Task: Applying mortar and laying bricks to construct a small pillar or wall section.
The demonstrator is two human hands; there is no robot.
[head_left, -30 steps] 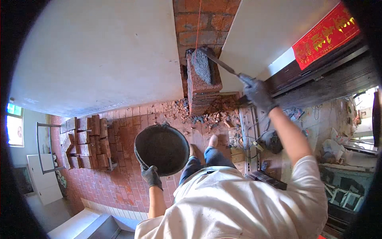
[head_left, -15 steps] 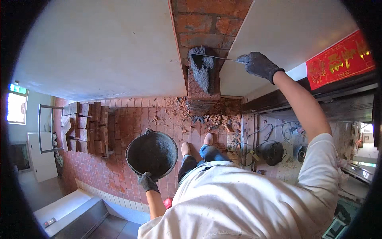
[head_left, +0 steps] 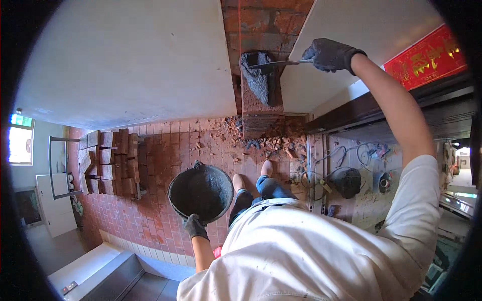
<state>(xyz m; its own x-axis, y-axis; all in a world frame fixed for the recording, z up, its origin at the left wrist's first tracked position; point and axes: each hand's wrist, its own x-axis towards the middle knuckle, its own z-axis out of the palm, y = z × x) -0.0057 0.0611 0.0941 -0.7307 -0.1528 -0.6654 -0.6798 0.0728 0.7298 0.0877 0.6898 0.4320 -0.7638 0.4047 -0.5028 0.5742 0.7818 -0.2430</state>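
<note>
Above the red-tiled floor (head_left: 155,165), a brick column (head_left: 262,123) is observed topped with grey mortar (head_left: 256,86), met by a trowel (head_left: 275,64) gripped in the gloved right hand (head_left: 331,55), while a black bucket (head_left: 182,186) is clasped at its rim by the gloved left hand (head_left: 195,227).

Building interior under masonry work: mortar-topped brick pier (head_left: 262,113), stacked bricks (head_left: 111,160), rubble (head_left: 275,144) on tiled floor (head_left: 158,215)
</note>
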